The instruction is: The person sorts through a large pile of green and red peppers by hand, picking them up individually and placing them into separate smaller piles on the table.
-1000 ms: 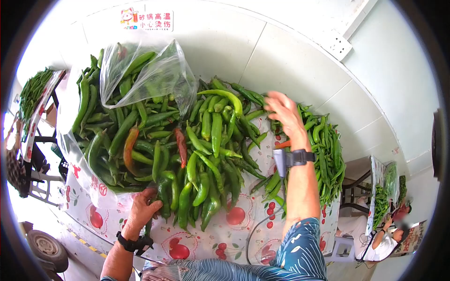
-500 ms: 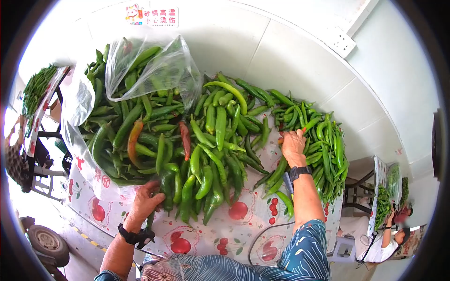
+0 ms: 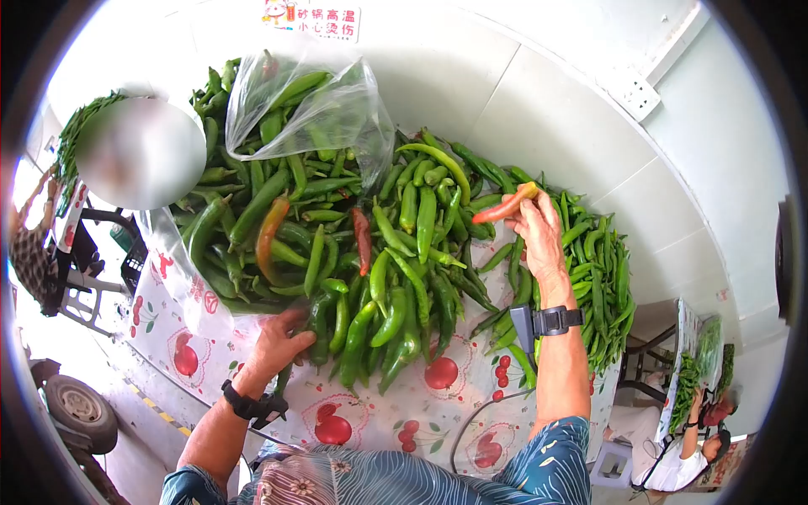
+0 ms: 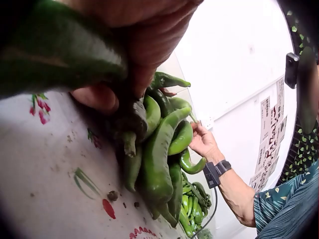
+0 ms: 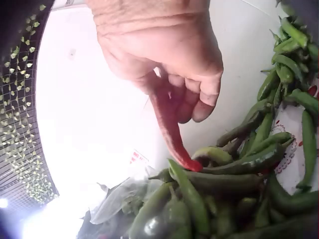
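Observation:
My right hand [image 3: 543, 240] pinches a red-orange chili pepper [image 3: 503, 207] between thumb and fingers. In the right wrist view this pepper [image 5: 170, 132] hangs tip-down, its red tip overlapping the green peppers below. My left hand [image 3: 273, 341] is at the front edge of a large heap of green peppers [image 3: 396, 311]. A dark green pepper [image 4: 60, 55] lies along its palm, large in the left wrist view, with the fingers curled about it. The fingertips are close against another dark pepper [image 4: 134, 117]. Two reddish peppers, one orange-red [image 3: 268, 240] and one dark red [image 3: 361, 240], lie in the heap.
A clear plastic bag [image 3: 316, 109] partly covers the heap's left side. A second pile of slimmer green peppers [image 3: 602, 286] lies at the right by the tiled wall [image 3: 581, 126]. A cable [image 3: 471, 417] crosses the cherry-patterned tablecloth [image 3: 379, 421]. Another person [image 3: 686, 459] sits at the far right.
My right hand went down onto the right-hand pile, took hold of the red-orange pepper and lifted it up and toward the large heap. The left hand stays at the heap's edge.

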Demonstrator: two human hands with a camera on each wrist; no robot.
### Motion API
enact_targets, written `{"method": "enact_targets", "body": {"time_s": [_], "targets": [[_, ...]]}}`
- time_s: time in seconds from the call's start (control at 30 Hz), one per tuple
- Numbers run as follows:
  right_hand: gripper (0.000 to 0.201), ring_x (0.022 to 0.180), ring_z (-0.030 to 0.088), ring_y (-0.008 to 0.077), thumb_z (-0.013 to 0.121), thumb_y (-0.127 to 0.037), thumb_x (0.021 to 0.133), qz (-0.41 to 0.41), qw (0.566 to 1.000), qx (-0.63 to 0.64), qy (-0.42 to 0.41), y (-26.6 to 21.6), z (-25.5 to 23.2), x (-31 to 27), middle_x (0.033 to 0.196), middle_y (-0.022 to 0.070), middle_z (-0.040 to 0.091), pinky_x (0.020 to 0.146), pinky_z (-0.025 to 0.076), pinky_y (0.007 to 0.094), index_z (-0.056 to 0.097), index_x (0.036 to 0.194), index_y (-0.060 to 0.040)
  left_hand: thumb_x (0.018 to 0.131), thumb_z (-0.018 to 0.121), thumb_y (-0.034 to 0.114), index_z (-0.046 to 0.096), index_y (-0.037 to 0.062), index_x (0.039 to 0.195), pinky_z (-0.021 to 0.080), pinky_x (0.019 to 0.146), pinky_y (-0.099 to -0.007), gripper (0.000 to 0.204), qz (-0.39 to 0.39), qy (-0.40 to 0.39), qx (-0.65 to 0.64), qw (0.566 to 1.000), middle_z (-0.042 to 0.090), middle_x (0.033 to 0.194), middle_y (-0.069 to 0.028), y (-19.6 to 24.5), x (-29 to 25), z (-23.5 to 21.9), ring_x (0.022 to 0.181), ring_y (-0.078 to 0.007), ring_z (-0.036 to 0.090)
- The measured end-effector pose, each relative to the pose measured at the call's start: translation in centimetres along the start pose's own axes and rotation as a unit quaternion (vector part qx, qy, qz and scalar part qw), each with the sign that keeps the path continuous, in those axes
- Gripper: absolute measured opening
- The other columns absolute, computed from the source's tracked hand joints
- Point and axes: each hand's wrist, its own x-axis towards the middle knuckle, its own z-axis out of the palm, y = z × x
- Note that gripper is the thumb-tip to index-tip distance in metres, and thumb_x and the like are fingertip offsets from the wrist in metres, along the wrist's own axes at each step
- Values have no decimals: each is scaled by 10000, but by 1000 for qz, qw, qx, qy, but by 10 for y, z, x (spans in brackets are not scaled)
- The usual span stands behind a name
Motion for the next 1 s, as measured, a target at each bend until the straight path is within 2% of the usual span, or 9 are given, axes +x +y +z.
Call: {"method": "enact_targets", "body": {"time_s": [0.13,0.2,0.3,0.37,0.57,0.7,0.83,0.87,1.0], "targets": [[321,838,595,122,525,-298,931,6,999,14,-32,-23,9,-15,936,37,618,683,478,251,546,1147,-61,774,635,140,516,-78,1204,509,546,-269,497,67,8,76,995,648,1034,-161,-19,8,-4,609,-148,616],[313,754,582,89,541,-308,921,27,998,-13,-58,-38,8,-28,862,11,614,605,465,217,567,1120,-67,781,634,151,510,-75,1211,513,554,-274,501,44,2,69,997,648,1037,-159,-14,5,-4,617,-158,622],[310,717,548,88,566,-318,902,44,998,-22,-44,-49,15,-44,818,-9,586,623,456,246,595,1071,-60,793,633,162,506,-71,1214,513,553,-277,498,31,-7,35,999,651,1030,-155,1,-1,-2,611,-165,622],[320,748,553,83,577,-297,899,65,997,-16,-40,-52,23,-57,856,-9,600,667,453,251,584,1110,-56,800,632,164,502,-72,1213,511,546,-277,493,28,-16,18,999,653,1012,-152,5,-3,-4,606,-164,619],[265,847,568,90,613,-142,871,-23,992,-44,-117,-61,40,-96,971,7,606,791,464,250,553,1107,-36,813,630,163,500,-80,1198,495,518,-271,473,46,-27,-16,998,645,903,-136,-6,1,-4,582,-152,602],[239,916,562,119,596,-112,872,-15,991,-57,-120,-81,48,-124,1068,33,603,865,436,272,536,1093,-45,820,627,167,504,-83,1186,482,504,-271,460,44,-35,-20,998,634,861,-123,-3,-1,-4,574,-148,593],[307,870,576,119,575,-191,896,32,991,-85,-97,-93,40,-144,968,55,619,822,458,273,519,1152,-31,824,625,174,499,-85,1187,477,500,-270,464,61,-38,-37,997,630,837,-116,-5,-2,-4,571,-148,592],[352,787,574,106,563,-235,908,6,989,-116,-95,-91,39,-146,914,64,623,737,474,255,503,1193,-37,822,623,176,505,-85,1180,473,493,-269,458,64,-32,-36,997,625,814,-105,-4,-2,-3,564,-142,586],[399,760,569,113,568,-252,904,116,985,-77,-101,-68,32,-153,923,81,621,646,463,248,484,1247,-67,820,619,178,513,-80,1176,464,472,-267,453,55,-28,-41,997,615,775,-89,-3,-3,-2,551,-133,574]]}}
